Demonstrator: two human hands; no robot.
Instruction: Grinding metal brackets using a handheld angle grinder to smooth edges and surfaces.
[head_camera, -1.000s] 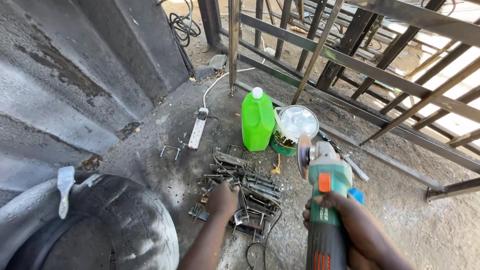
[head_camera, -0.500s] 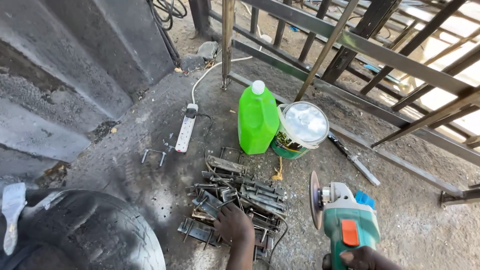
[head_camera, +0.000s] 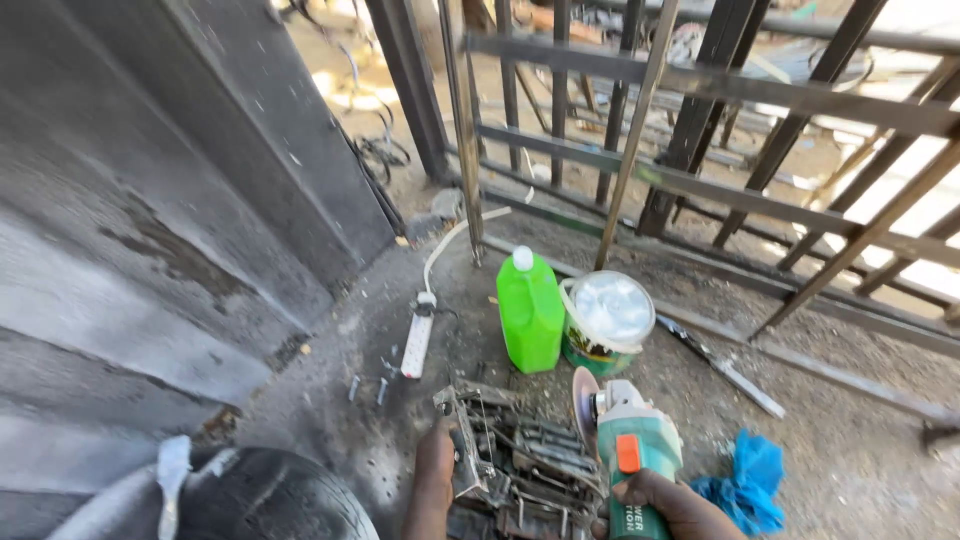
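My right hand (head_camera: 668, 504) grips the body of a green angle grinder (head_camera: 630, 455), whose disc (head_camera: 583, 405) points away from me over the ground. My left hand (head_camera: 436, 475) holds a short grey metal bracket piece (head_camera: 460, 445) upright at the left edge of a heap of small welded metal pieces (head_camera: 530, 465). The grinder's disc hangs just right of that heap, apart from the held piece.
A green plastic jug (head_camera: 529, 310) and a lidded paint bucket (head_camera: 606, 320) stand behind the heap. A white power strip (head_camera: 417, 343) lies left, a blue cloth (head_camera: 750, 480) right. A metal gate frame (head_camera: 720, 90) crosses the back, a grey wall (head_camera: 150, 220) stands left, a tyre (head_camera: 270, 500) lies near me.
The view has tilted up toward the gate. My left hand has lifted a bracket piece off the heap and stood it upright. The grinder has drawn closer to the heap.
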